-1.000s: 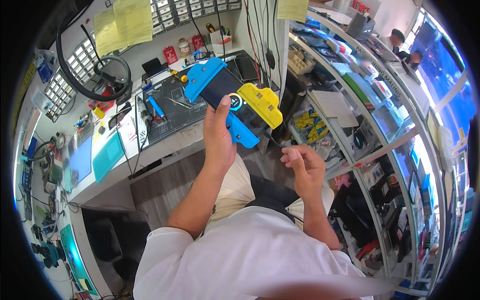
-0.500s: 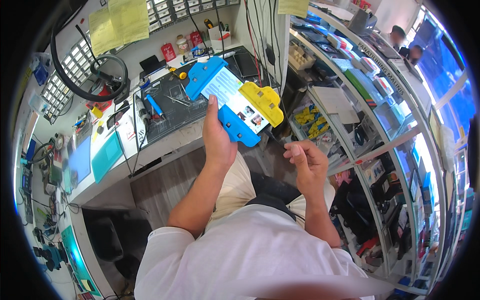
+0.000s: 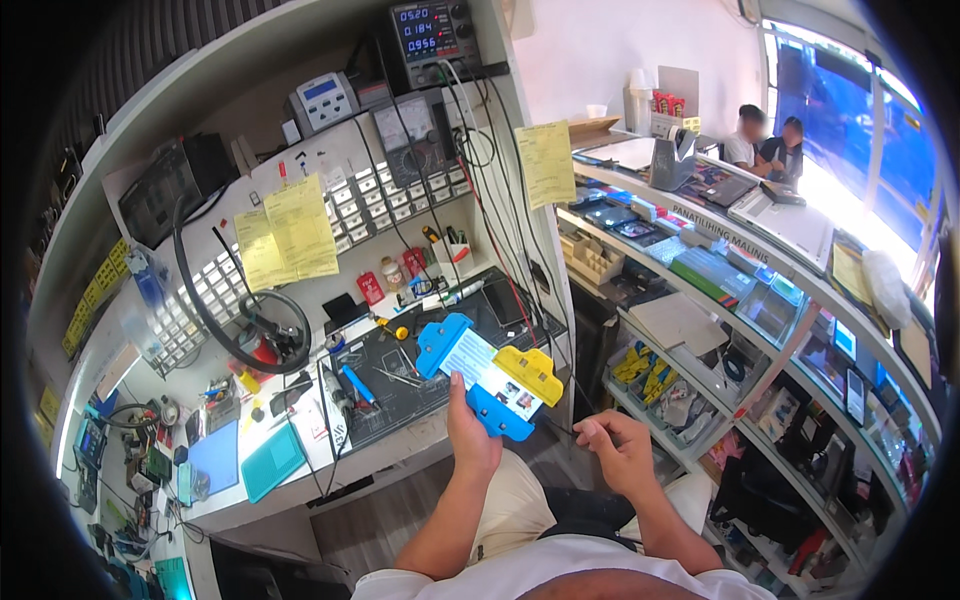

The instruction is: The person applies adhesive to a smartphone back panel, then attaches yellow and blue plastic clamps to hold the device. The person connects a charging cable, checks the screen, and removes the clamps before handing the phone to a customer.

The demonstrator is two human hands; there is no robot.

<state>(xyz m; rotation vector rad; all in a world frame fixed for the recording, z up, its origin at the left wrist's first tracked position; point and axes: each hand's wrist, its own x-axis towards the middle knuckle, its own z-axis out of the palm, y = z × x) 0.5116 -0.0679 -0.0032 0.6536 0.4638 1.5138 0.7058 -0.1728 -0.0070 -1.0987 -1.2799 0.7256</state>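
My left hand (image 3: 474,428) is closed around the lower left side of a phone (image 3: 487,372) with a lit screen. Blue plastic clamps (image 3: 500,413) and a yellow clamp (image 3: 528,374) grip the phone's edges. It is held tilted over the front edge of the workbench. A thin black cable (image 3: 560,426) runs from near the phone's lower end towards my right hand (image 3: 615,448). The fingers of that hand are curled and pinched at the cable, apart from the phone. Its exact grip is partly hidden by the fingers.
On the bench lie a dark work mat (image 3: 400,410), a blue pen-shaped tool (image 3: 357,384) and a teal mat (image 3: 273,465). A black ring on an arm (image 3: 195,300) hangs above. Glass shelves (image 3: 740,300) stand right; two people (image 3: 765,145) sit beyond.
My view has tilted up, so the shelf, power supply and seated people show more fully. Both hands keep their grips, and the phone stays clamped in my left hand.
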